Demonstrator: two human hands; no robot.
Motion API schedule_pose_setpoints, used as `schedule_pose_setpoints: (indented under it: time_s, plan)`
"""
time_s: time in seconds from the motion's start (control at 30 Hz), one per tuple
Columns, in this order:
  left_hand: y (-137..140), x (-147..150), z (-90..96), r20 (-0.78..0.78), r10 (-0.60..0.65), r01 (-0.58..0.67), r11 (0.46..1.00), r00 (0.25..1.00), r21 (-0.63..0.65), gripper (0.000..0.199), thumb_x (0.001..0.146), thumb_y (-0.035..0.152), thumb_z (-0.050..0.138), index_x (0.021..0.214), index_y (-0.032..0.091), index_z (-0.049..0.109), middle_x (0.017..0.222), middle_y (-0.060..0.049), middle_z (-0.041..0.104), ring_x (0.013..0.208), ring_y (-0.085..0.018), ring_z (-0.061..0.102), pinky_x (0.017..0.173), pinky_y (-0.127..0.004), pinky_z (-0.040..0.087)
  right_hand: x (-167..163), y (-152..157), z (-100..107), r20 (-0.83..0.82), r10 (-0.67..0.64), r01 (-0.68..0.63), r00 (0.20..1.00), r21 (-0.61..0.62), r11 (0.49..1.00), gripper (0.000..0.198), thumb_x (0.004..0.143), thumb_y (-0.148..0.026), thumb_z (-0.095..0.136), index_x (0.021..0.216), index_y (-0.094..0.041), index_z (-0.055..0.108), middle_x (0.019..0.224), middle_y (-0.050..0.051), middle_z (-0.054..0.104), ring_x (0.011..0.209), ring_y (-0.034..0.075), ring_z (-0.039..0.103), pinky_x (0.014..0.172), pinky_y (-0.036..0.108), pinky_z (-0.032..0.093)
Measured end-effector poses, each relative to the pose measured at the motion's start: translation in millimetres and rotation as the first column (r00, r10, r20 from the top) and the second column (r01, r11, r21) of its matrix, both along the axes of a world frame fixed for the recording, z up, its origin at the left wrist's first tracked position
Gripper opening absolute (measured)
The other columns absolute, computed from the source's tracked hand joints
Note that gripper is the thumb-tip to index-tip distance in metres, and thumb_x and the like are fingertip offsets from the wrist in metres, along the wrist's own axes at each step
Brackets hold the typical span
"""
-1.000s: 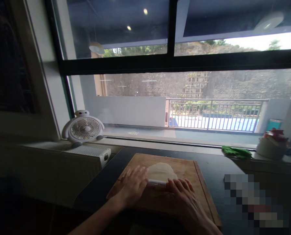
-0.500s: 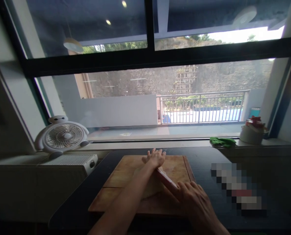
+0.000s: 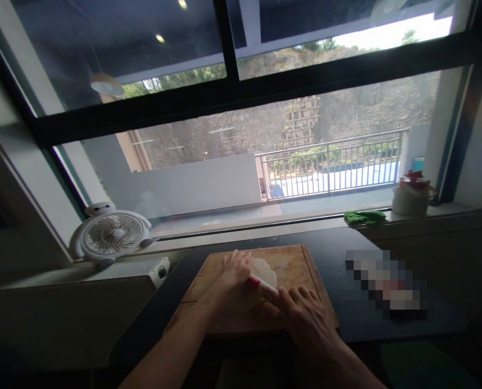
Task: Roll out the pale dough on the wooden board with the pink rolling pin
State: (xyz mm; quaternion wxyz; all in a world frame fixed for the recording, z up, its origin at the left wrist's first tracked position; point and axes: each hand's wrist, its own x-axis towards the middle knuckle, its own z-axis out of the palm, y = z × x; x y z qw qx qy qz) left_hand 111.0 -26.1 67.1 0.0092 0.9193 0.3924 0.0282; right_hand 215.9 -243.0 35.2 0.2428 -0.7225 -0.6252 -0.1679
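Big window up front, dark flat frame bars [image 3: 233, 89], glass slightly hazy; outside, rough grey-brown rock wall [image 3: 208, 129] and a thin-barred metal railing [image 3: 330, 167]. Table [image 3: 330, 246]: black, matte, faint grain, rounded corners, a few white specks near its far edge. On it, a rectangular wooden cutting board [image 3: 292, 265], tan, worn and blotchy, darker strip along the right side.

Dough [image 3: 266, 270] lies on the board near its middle: pale, smooth, thin flat sheet, rounded wavy edge, partly hidden by the left hand and the pin. Rolling pin [image 3: 261, 287]: slim cylinder, red and white, set slantwise over the dough's near side.

Left hand [image 3: 238, 266] palm down, fingers stretched out nearly flat, laid over the pin's far end. Right hand [image 3: 303, 307] over the near end, fingers bent and slightly apart; can't tell whether they wrap the pin, underside hidden.

Left of the table: white fan [image 3: 117, 233], round spiral grille, rounded figure-like casing, beside a boxy slatted white unit [image 3: 138, 268]. Sill at right: crumpled fuzzy green cloth [image 3: 365, 217], squat whitish pot [image 3: 410, 200] with red on top. Pixelated patch [image 3: 387, 283] on the table's right, contents unreadable.
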Motion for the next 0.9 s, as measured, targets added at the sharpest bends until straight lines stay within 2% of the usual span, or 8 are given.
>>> schedule_pose_setpoints:
  time_s: [0.13, 0.27, 0.4, 0.5, 0.6, 0.77, 0.83, 0.9]
  plan:
    - [11.9, 40.0, 2.4, 0.036, 0.017, -0.016, 1.000, 0.999, -0.006, 0.047, 0.093, 0.040, 0.024, 0.131, 0.023, 0.045, 0.138, -0.007, 0.044, 0.132, -0.033, 0.026, 0.106, -0.054, 0.015, 18.0, -1.8, 2.2, -0.009, -0.072, 0.071, 0.997, -0.045, 0.996, 0.025, 0.086, -0.014, 0.047, 0.108, -0.023, 0.053, 0.088, 0.002, 0.059, 0.088, 0.019, 0.052, 0.079, 0.032, 0.035]
    - [28.0, 78.9, 5.3, 0.067, 0.027, -0.024, 0.999, 0.997, -0.046, 0.050, 0.095, 0.044, 0.017, 0.120, 0.022, 0.054, 0.126, -0.010, 0.055, 0.123, -0.034, 0.037, 0.100, -0.056, 0.024, 31.0, 4.2, 1.1, 0.026, -0.119, 0.120, 0.993, -0.025, 0.993, 0.029, 0.085, -0.015, 0.048, 0.114, -0.022, 0.051, 0.090, 0.003, 0.059, 0.090, 0.020, 0.051, 0.080, 0.032, 0.035]
    - [33.3, 90.3, 5.1, 0.065, -0.007, 0.011, 0.998, 0.998, -0.061, 0.053, 0.095, 0.042, 0.013, 0.118, 0.020, 0.055, 0.124, -0.010, 0.055, 0.123, -0.034, 0.037, 0.099, -0.057, 0.025, 31.3, 14.7, -4.5, 0.047, -0.130, 0.130, 0.990, -0.005, 0.992, 0.029, 0.084, -0.015, 0.049, 0.112, -0.022, 0.051, 0.088, 0.003, 0.059, 0.088, 0.020, 0.051, 0.079, 0.032, 0.035]
    - [29.2, 73.9, 3.7, 0.046, -0.034, 0.037, 0.998, 0.998, -0.052, 0.048, 0.095, 0.039, 0.019, 0.126, 0.019, 0.050, 0.134, -0.009, 0.048, 0.129, -0.034, 0.029, 0.102, -0.059, 0.019, 22.5, 17.8, -8.9, 0.060, -0.120, 0.121, 0.991, -0.005, 0.993, 0.032, 0.083, -0.014, 0.051, 0.114, -0.023, 0.050, 0.088, 0.002, 0.059, 0.086, 0.020, 0.052, 0.077, 0.032, 0.035]
    - [23.8, 37.2, -0.1, 0.006, -0.039, 0.039, 0.998, 0.999, -0.048, 0.045, 0.093, 0.035, 0.027, 0.131, 0.019, 0.046, 0.140, -0.008, 0.041, 0.133, -0.032, 0.024, 0.106, -0.055, 0.014, 7.7, 14.6, -9.0, 0.066, -0.055, 0.055, 0.996, 0.007, 0.998, 0.032, 0.085, -0.014, 0.049, 0.115, -0.025, 0.049, 0.088, 0.002, 0.059, 0.083, 0.019, 0.052, 0.075, 0.031, 0.035]
    - [23.1, -27.3, -11.9, -0.027, -0.018, 0.017, 0.999, 0.999, -0.036, 0.052, 0.094, 0.036, 0.017, 0.140, 0.018, 0.033, 0.149, -0.007, 0.025, 0.138, -0.025, 0.015, 0.110, -0.047, 0.013, -13.9, 5.8, -2.1, 0.074, -0.002, 0.000, 0.997, 0.032, 0.999, 0.029, 0.085, -0.014, 0.049, 0.113, -0.023, 0.050, 0.087, 0.002, 0.059, 0.081, 0.019, 0.052, 0.073, 0.031, 0.035]
    - [26.1, -35.1, -14.3, -0.041, 0.000, -0.002, 0.999, 0.999, -0.052, 0.054, 0.094, 0.038, 0.014, 0.141, 0.017, 0.030, 0.150, -0.008, 0.021, 0.138, -0.024, 0.013, 0.110, -0.048, 0.013, -16.2, 4.3, 0.5, 0.076, 0.025, -0.027, 0.997, 0.031, 0.999, 0.025, 0.086, -0.015, 0.049, 0.109, -0.024, 0.051, 0.086, 0.002, 0.059, 0.080, 0.018, 0.053, 0.072, 0.030, 0.035]
    - [29.5, -28.6, -13.5, -0.056, 0.018, -0.021, 0.998, 0.998, -0.056, 0.054, 0.094, 0.038, 0.016, 0.141, 0.017, 0.031, 0.149, -0.008, 0.022, 0.138, -0.026, 0.014, 0.109, -0.050, 0.012, -13.5, 4.2, 1.6, 0.074, 0.037, -0.039, 0.997, 0.037, 0.999, 0.020, 0.087, -0.018, 0.049, 0.105, -0.024, 0.053, 0.084, 0.001, 0.059, 0.078, 0.017, 0.053, 0.072, 0.030, 0.035]
